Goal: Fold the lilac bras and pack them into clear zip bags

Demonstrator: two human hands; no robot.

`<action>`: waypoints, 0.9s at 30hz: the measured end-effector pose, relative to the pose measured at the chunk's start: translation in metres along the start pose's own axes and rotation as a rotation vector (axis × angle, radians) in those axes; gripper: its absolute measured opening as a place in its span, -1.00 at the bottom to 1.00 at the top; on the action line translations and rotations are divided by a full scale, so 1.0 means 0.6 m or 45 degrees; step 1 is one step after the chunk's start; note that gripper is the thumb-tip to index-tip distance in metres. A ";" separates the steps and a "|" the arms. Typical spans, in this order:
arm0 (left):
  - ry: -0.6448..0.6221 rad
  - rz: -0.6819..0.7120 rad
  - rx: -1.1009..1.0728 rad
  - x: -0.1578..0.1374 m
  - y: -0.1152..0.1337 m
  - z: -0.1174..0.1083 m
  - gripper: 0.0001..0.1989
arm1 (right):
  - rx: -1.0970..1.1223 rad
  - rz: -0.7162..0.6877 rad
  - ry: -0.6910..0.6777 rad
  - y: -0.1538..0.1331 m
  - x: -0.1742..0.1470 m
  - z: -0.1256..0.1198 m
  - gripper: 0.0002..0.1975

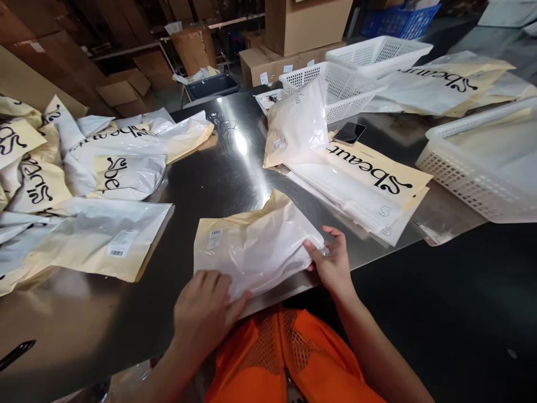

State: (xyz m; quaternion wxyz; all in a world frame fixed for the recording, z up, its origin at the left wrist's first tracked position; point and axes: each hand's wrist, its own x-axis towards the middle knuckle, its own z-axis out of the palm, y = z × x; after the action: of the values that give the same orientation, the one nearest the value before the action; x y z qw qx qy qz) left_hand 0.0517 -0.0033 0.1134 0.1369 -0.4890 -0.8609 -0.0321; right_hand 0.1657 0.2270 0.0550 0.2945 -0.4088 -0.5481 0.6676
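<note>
A white and cream plastic mailing bag (255, 246) with a barcode label (215, 238) lies in front of me at the table's near edge. My right hand (331, 257) pinches its right end, thumb on top and fingers beneath. At the lower left of the bag, my left hand (210, 305) has its fingers curled over the edge, closed on it. Beyond my right hand lies a stack of flat bags (356, 184) printed with black lettering. A plump white bag (297, 123) rests against the far end of that stack.
Filled bags (117, 151) pile up at the left on the metal table (197, 184). White perforated baskets (335, 84) stand at the back, another basket (474, 162) at the right. A phone (350, 133) lies on the stack. A black pen (17, 354) shows lower left.
</note>
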 end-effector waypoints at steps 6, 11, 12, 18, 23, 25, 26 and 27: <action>-0.530 0.509 0.020 0.070 0.021 0.006 -0.80 | -0.010 -0.142 0.005 -0.038 0.026 0.016 -0.35; -0.624 0.491 0.035 0.067 0.043 0.021 -0.76 | -0.045 -0.349 0.076 -0.033 0.038 0.014 -0.47; -0.653 0.490 0.051 0.065 0.045 0.022 -0.78 | -0.061 -0.385 0.086 -0.032 0.041 0.013 -0.48; -0.548 0.359 -0.028 0.097 0.008 -0.027 -0.68 | -0.145 -0.389 0.077 -0.025 0.078 -0.012 -0.41; -0.193 0.353 -0.121 0.145 -0.043 -0.070 -0.64 | -0.380 -0.646 0.101 -0.013 0.096 -0.038 -0.36; -0.029 0.337 -0.117 0.159 -0.049 -0.077 -0.62 | -0.525 -0.916 0.338 -0.013 0.074 -0.036 -0.39; 0.026 0.335 -0.109 0.164 -0.049 -0.080 -0.61 | -0.580 -1.109 0.424 -0.014 0.056 -0.030 -0.44; 0.062 0.343 -0.102 0.170 -0.047 -0.082 -0.61 | -0.634 -1.305 0.406 -0.017 0.036 -0.020 -0.53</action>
State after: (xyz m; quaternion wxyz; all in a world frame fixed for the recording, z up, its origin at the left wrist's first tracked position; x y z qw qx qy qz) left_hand -0.0115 0.0574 0.1902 0.1414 -0.6043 -0.7819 -0.0596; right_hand 0.1651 0.2533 0.0592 0.5535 -0.2440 -0.7649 0.2216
